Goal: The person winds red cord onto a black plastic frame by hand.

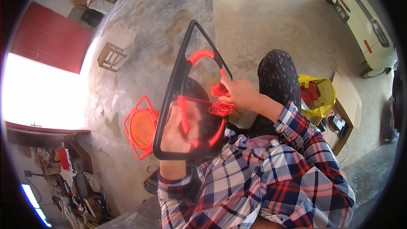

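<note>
A stained grey concrete floor (250, 21) stretches to twelve o'clock, with a small wooden stool (106, 55) and red panel (51, 37) at ten, glaring white light (44, 93) at nine.

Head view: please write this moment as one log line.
left hand: grips black-and-red frame | right hand: holds red cord, strand running to frame | around: yellow bag, wooden stool

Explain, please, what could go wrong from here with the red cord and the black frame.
Tangling: loose strands of the red cord hang bunched by the right hand, so they could knot or snag.
Slipping: only the left hand appears to grip the black frame, so it might tilt if that grip eases.
Slackening: a strand runs from the frame's red part toward the bunch; it may loosen if the right hand lets go.
</note>
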`<state>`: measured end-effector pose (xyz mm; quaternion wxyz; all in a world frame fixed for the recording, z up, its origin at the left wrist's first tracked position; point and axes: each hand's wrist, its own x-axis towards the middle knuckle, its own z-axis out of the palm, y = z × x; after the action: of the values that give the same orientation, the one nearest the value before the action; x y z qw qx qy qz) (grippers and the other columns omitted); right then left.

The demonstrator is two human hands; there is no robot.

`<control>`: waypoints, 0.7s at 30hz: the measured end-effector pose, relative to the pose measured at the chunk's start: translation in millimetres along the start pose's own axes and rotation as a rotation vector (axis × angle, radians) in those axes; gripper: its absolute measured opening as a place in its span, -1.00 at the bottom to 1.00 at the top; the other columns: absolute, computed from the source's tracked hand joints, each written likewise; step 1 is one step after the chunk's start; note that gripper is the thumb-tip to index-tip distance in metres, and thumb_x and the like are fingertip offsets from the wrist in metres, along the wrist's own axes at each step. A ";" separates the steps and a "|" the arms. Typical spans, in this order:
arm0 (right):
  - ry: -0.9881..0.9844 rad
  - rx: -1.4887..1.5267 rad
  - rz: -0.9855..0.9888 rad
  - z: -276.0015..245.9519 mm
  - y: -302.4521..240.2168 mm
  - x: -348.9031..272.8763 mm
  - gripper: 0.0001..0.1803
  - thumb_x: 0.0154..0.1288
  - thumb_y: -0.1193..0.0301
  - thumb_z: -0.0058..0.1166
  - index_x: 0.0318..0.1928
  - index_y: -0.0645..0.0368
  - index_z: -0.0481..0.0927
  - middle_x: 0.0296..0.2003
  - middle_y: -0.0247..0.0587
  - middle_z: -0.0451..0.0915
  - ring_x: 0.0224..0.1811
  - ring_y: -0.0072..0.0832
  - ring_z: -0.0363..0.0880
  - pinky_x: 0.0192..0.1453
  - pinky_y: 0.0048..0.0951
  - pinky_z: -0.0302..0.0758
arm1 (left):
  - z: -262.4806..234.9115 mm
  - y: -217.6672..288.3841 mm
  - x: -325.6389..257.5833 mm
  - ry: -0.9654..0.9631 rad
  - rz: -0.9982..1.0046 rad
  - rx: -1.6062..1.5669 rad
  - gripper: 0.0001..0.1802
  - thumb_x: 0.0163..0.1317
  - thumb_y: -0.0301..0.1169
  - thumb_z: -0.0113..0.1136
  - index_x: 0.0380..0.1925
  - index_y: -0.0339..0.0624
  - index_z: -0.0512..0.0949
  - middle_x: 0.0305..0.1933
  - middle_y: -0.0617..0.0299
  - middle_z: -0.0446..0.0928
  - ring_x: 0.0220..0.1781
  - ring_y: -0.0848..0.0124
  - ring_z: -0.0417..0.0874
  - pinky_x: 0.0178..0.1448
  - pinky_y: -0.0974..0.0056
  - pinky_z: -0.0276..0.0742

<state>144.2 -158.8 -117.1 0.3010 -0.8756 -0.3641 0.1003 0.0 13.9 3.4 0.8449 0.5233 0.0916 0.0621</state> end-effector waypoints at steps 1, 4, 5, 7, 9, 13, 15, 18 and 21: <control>0.013 0.018 0.023 0.6 1.7 -1.6 -0.49 0.14 0.08 0.24 -0.15 0.21 0.37 -0.41 0.05 0.61 -0.30 0.00 0.62 -0.24 -0.06 0.49 | -2.5 0.6 0.4 -0.060 -0.028 0.001 -0.57 0.44 -0.21 -0.03 0.12 -0.32 0.42 -0.23 -0.06 0.55 -0.76 0.57 0.29 -0.72 0.47 0.12; 0.002 0.052 0.003 -3.7 -2.5 -4.1 -0.48 0.14 0.06 0.25 -0.15 0.21 0.38 -0.43 0.02 0.60 -0.30 -0.05 0.62 -0.24 -0.07 0.49 | 12.2 6.1 0.6 -0.027 -0.038 -0.008 -0.51 0.44 -0.22 -0.02 0.24 -0.29 0.36 -0.09 -0.04 0.54 -0.71 0.60 0.28 -0.69 0.49 0.12; 0.004 0.052 0.010 -3.4 -4.7 -3.0 -0.48 0.14 0.06 0.25 -0.15 0.21 0.38 -0.43 0.02 0.60 -0.30 -0.05 0.62 -0.24 -0.07 0.49 | 15.9 5.9 0.2 -0.031 -0.044 -0.009 -0.51 0.44 -0.22 -0.02 0.24 -0.29 0.36 -0.09 -0.04 0.54 -0.71 0.60 0.28 -0.69 0.49 0.12; 0.127 0.415 0.010 -4.3 -12.0 6.0 -0.48 0.14 0.12 0.29 -0.08 0.20 0.41 -0.38 -0.16 0.62 -0.33 -0.22 0.64 -0.27 -0.21 0.50 | 24.6 3.7 -0.2 -0.037 -0.010 0.046 -0.49 0.43 -0.20 0.01 0.26 -0.28 0.35 0.01 0.00 0.50 -0.68 0.60 0.26 -0.67 0.49 0.11; 0.127 0.792 -0.009 -3.4 -7.2 30.0 -0.52 0.14 0.18 0.30 -0.07 0.19 0.44 -0.35 -0.26 0.62 -0.30 -0.32 0.63 -0.24 -0.30 0.51 | 35.1 -3.1 0.8 -0.045 -0.033 0.047 -0.49 0.43 -0.20 0.00 0.26 -0.28 0.35 0.04 0.01 0.49 -0.66 0.60 0.26 -0.66 0.49 0.11; -0.072 1.879 0.201 -66.7 -69.6 28.9 -0.76 0.16 0.37 0.30 -0.20 0.17 0.57 -0.15 -0.36 0.61 -0.12 -0.52 0.60 -0.07 -0.50 0.49 | 26.4 -11.1 -2.1 -0.063 -0.180 -0.164 -0.54 0.41 -0.22 0.04 0.20 -0.25 0.39 -0.03 0.06 0.54 -0.55 0.51 0.41 -0.57 0.45 0.28; -0.153 1.636 -0.146 -62.7 -63.7 39.4 -0.76 0.18 0.38 0.27 -0.15 0.17 0.61 -0.04 -0.26 0.57 -0.02 -0.45 0.55 0.06 -0.40 0.45 | 24.8 -11.0 2.2 -0.130 -0.236 -0.177 -0.61 0.33 -0.35 0.17 0.09 -0.28 0.45 -0.08 0.13 0.57 -0.24 0.41 0.65 -0.27 0.39 0.60; -0.376 1.385 -0.533 -72.1 -63.3 34.9 -0.79 0.21 0.39 0.24 -0.16 0.17 0.68 0.06 -0.14 0.52 0.10 -0.37 0.49 0.19 -0.31 0.40 | 46.9 -5.8 3.8 0.104 -0.460 -0.618 -0.60 0.20 -0.58 0.25 0.05 -0.35 0.45 -0.12 0.11 0.59 -0.19 0.46 0.65 -0.14 0.42 0.59; -0.501 1.275 -0.676 -82.0 -66.3 36.3 -0.80 0.20 0.39 0.24 -0.16 0.14 0.69 0.07 -0.15 0.52 0.09 -0.39 0.49 0.16 -0.32 0.41 | 33.0 -18.0 2.4 -0.016 -0.447 -0.692 -0.60 0.25 -0.42 0.11 0.07 -0.40 0.42 -0.01 0.02 0.54 -0.04 0.31 0.61 0.00 0.25 0.58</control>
<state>164.3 -134.1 -10.2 0.6711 -0.3243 -0.5414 0.3890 9.8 -22.4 1.5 0.9644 0.1759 0.1702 -0.0997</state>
